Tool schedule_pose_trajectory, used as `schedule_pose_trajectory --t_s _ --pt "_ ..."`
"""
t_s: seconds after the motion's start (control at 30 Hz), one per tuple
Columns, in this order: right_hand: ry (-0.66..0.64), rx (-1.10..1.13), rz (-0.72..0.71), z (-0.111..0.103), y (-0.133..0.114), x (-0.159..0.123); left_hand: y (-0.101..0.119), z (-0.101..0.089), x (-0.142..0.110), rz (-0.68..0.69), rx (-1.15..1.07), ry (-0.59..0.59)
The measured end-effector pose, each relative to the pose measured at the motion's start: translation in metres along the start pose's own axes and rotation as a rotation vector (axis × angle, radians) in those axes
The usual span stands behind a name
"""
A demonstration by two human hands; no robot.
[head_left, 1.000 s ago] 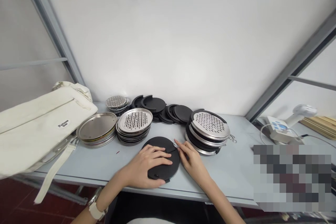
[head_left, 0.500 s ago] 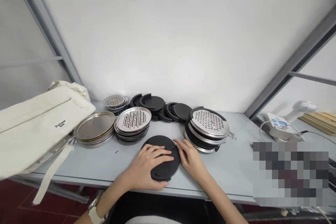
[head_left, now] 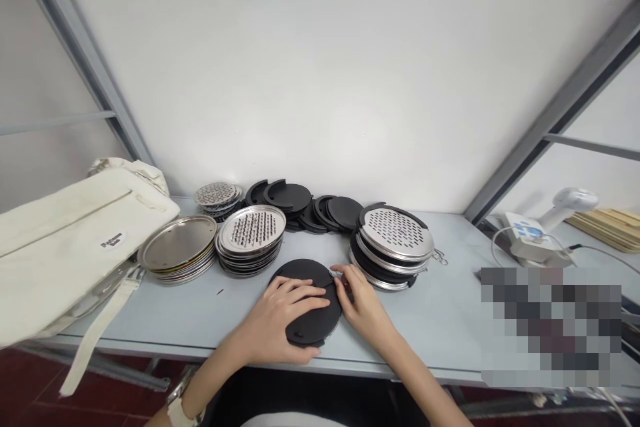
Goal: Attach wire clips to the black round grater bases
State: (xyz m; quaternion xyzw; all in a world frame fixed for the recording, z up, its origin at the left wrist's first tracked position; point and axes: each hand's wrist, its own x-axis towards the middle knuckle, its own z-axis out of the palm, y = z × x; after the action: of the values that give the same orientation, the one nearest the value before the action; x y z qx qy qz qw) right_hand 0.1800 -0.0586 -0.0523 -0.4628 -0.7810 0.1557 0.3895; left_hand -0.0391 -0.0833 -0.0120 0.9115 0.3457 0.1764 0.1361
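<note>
A round black plate (head_left: pixel 316 317) lies near the table's front edge, with a thin silvery rim showing under its right side. My left hand (head_left: pixel 285 310) rests on it, fingers spread flat across the top and the thumb by its front edge. At the plate's upper right edge, my right hand (head_left: pixel 361 300) pinches a small metal wire clip (head_left: pixel 332 273), mostly covered by the fingertips. Just right of that hand stands a stack of round metal graters (head_left: pixel 397 233) in black holders, with similar wire clips (head_left: pixel 440 257) sticking out.
To the left are a stack of grater discs (head_left: pixel 253 230), smooth metal discs (head_left: pixel 177 243) and smaller perforated discs (head_left: pixel 217 193). Black round holders (head_left: pixel 290 197) lie along the wall. A cream bag (head_left: pixel 75 240) covers the table's left end. A white scanner-like device (head_left: pixel 555 213) sits far right.
The view has shifted slightly. My right fingers have bent a little more at the wire clip, while my left hand stays on the black plate.
</note>
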Motion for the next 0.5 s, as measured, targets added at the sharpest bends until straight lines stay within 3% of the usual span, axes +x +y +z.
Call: schedule_pose_trajectory --t_s 0.5 --pt "-0.064 0.062 0.038 -0.0005 0.0012 -0.0042 -0.0010 0.0012 0.0001 0.014 0.000 0.005"
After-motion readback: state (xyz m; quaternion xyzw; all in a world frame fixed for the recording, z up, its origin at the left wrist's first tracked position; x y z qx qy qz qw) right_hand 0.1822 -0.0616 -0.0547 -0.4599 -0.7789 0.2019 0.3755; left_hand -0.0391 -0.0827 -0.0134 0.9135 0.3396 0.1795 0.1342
